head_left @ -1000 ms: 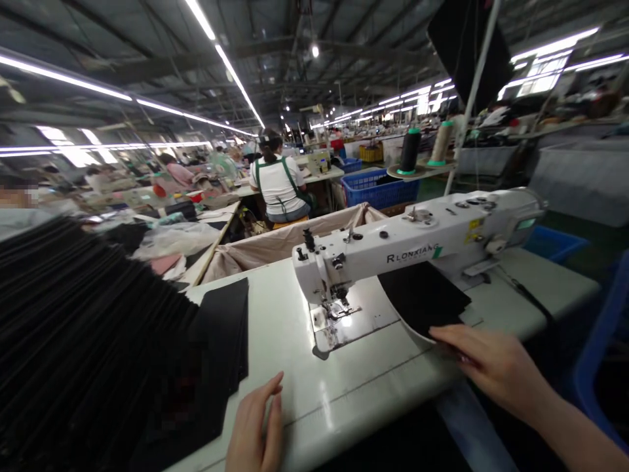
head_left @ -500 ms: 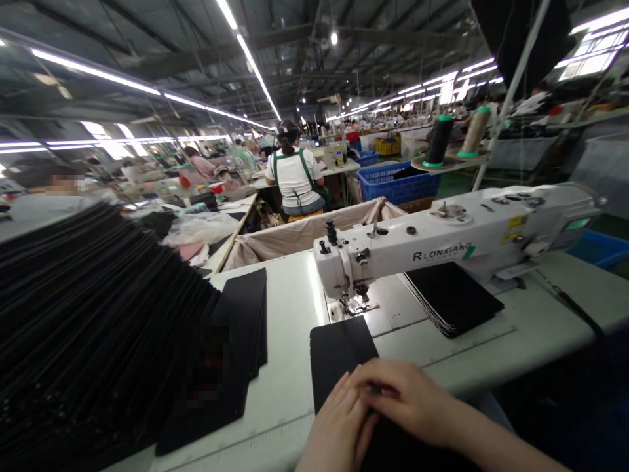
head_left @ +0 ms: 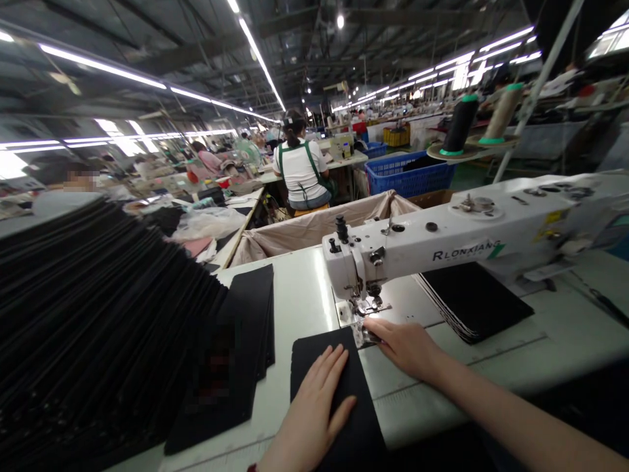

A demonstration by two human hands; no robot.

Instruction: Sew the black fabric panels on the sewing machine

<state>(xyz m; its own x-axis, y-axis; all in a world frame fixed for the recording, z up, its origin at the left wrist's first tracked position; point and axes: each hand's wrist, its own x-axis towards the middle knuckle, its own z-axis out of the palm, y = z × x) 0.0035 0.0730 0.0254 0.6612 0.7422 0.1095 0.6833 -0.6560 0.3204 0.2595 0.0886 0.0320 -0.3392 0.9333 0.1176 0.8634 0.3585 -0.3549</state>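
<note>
My left hand (head_left: 317, 400) lies flat with spread fingers on a black fabric piece (head_left: 361, 406) near the table's front edge. To its right, my right hand (head_left: 405, 344) reaches to the needle plate area just in front of the presser foot of the white sewing machine (head_left: 403, 249). Its fingers are closed together at a small metal part; whether they grip it is hard to make out. A stack of black pieces (head_left: 474, 301) rests under the machine arm.
A tall pile of black pieces (head_left: 98, 314) fills the left, with more flat black pieces (head_left: 246, 328) beside it. Thread cones (head_left: 459, 124) stand behind the machine. Beyond the table are a cloth-lined bin (head_left: 304, 233), a blue basket (head_left: 410, 174) and a seated person (head_left: 302, 170).
My hands have come apart. The right one moved forward to the needle area, while the left now lies flat on the black piece, which has shifted slightly left. The camera view has shifted too.
</note>
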